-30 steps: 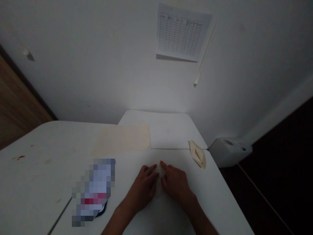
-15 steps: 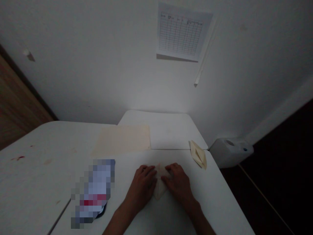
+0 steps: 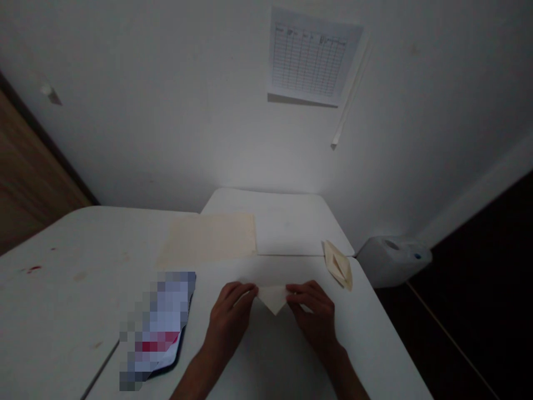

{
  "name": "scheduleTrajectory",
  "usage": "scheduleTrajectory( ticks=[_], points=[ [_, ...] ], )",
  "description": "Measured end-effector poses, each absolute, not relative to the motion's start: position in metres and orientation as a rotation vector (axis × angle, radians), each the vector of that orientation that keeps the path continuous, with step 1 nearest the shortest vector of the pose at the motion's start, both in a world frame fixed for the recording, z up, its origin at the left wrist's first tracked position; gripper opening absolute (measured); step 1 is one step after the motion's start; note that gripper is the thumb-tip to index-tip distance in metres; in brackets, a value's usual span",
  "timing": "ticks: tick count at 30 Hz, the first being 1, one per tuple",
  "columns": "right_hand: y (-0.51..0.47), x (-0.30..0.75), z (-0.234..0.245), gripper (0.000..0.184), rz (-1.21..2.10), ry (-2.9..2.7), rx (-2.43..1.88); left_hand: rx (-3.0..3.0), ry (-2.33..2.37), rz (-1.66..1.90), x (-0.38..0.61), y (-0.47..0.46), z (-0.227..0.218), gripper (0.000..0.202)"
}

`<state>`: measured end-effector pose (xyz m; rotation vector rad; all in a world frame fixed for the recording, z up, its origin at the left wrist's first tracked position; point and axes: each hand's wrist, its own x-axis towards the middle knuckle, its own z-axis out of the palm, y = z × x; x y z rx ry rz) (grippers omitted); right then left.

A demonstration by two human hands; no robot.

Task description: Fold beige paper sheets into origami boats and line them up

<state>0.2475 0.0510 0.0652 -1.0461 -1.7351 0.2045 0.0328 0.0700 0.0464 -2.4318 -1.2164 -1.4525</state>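
Hands (image 3: 229, 315) pinching folded paper (image 3: 273, 299) at two corners, wider apart than before; its diamond now a triangle

Paper (image 3: 273, 299): one piece, off-white, folded to a small triangle. The visible face is pale and plain. The long edge is nearly straight and lies on the far side; the point is directed toward the person. The left corner is pinched in the left hand (image 3: 231, 311), the right corner in the right hand (image 3: 314, 311); fingers cover both. Position: above or on the near tabletop (image 3: 270, 361); contact cannot be determined.
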Motion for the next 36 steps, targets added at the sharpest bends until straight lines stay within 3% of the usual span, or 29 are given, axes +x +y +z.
scheduleTrajectory(
  ticks=[8, 22, 36],
  points=[
    [0.05, 0.251, 0.058, 0.016, 0.08, -1.787, -1.056, -2.427, -1.103, -1.404, 0.027, 0.067, 0.036, 0.041],
    [0.048, 0.252, 0.07, 0.02, 0.316, -2.177, -1.281, -2.836, -1.32, -1.075, 0.031, 0.074, 0.042, 0.028],
    [0.056, 0.246, 0.049, 0.015, 0.283, -1.938, -1.451, -2.913, -1.237, -0.932, 0.038, 0.069, 0.033, 0.025]
  ],
)
